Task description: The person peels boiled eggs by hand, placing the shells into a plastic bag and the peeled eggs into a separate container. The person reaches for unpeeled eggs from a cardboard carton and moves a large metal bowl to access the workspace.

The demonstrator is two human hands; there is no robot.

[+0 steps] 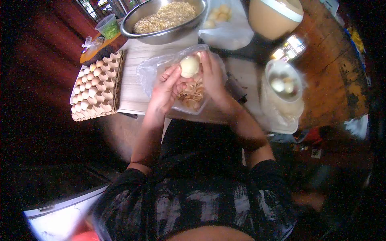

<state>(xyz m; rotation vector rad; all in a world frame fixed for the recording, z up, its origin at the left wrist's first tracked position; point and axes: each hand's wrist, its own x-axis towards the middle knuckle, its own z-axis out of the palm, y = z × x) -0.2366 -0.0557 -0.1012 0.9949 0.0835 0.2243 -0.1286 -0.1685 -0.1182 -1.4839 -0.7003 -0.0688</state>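
Observation:
Between my two hands is a pale, smooth peeled egg [189, 67]. My left hand [168, 84] grips its left side, thumb on top and fingers curled below. On the other side, my right hand [211, 74] has its fingers closed at the egg's right edge. Beneath them, brown eggshell pieces [192, 96] lie in a clear plastic bag [148, 72] spread open on the table. Whether any shell still clings to the egg's underside is hidden.
Left stands an egg carton [108, 95] with several brown eggs. Behind are a metal basin [130, 35] of straw-coloured shreds, a white bag [231, 38] holding eggs and a tan container [273, 18]. A bowl [270, 90] with pale eggs stands right, near a lit phone [290, 47].

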